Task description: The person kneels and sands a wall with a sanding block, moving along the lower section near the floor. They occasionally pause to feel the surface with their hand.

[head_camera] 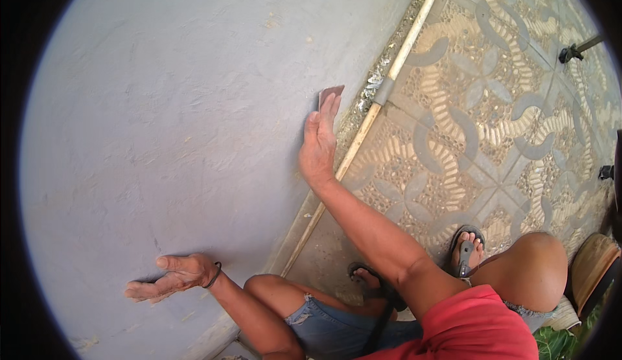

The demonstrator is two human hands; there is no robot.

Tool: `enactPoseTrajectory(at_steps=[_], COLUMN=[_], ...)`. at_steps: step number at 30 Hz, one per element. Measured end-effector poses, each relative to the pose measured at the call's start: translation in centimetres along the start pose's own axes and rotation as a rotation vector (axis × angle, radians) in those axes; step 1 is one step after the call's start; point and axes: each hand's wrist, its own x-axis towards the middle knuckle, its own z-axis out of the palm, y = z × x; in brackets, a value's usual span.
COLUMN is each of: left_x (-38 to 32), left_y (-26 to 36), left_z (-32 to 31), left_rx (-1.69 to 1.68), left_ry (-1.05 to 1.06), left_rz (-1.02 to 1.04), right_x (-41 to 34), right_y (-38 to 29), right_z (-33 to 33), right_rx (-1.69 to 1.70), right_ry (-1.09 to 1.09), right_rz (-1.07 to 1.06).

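A grey painted wall (160,117) with a rough, patchy surface fills the left of the head view. My right hand (320,141) presses a brownish-red piece of sandpaper (332,90) to the wall near its lower edge, with the fingers over it. Lower in the picture, my left hand (175,276), with a dark band at the wrist, rests against the wall. Its thumb and fingers are spread, and it holds nothing that I can see.
A whitish pipe (359,139) with a grey coupling runs along the wall's foot. Beyond it lies patterned pebble paving (486,117). Dark-tipped legs of some object stand at the right rim. Near my knee are a round brownish container (590,267) and green leaves (555,343).
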Motion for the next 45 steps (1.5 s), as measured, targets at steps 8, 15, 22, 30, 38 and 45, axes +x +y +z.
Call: enactPoseTrajectory(at_steps=[8,15,22,30,38,45], left_x=[0.0,-0.5,0.1,-0.1,0.1,-0.3], left_y=[0.2,-0.3,0.5,0.0,0.8,0.2], left_z=[-0.2,0.1,0.0,-0.8,0.2,0.0], left_rx=[0.01,0.003,0.0,-0.017,-0.014,0.004], left_ry=[0.0,-0.008,0.009,-0.055,-0.006,-0.012], left_rz=[-0.002,0.013,-0.011,-0.001,0.002,0.018], right_x=[9.3,10.0,-1.9,11.1,19.1,19.4], right_y=[-0.7,-1.9,-4.1,-3.8,-1.1,-1.2], right_z=[-2.0,-1.4,1.2,-1.3,-5.1,-4.7], right_rx=[-0.04,-0.039,0.053,-0.017,-0.126,-0.023], right_ry=[0.048,0.123,-0.125,0.119,0.154,0.225], right_rz=[0.064,0.107,-0.095,0.062,0.008,0.051])
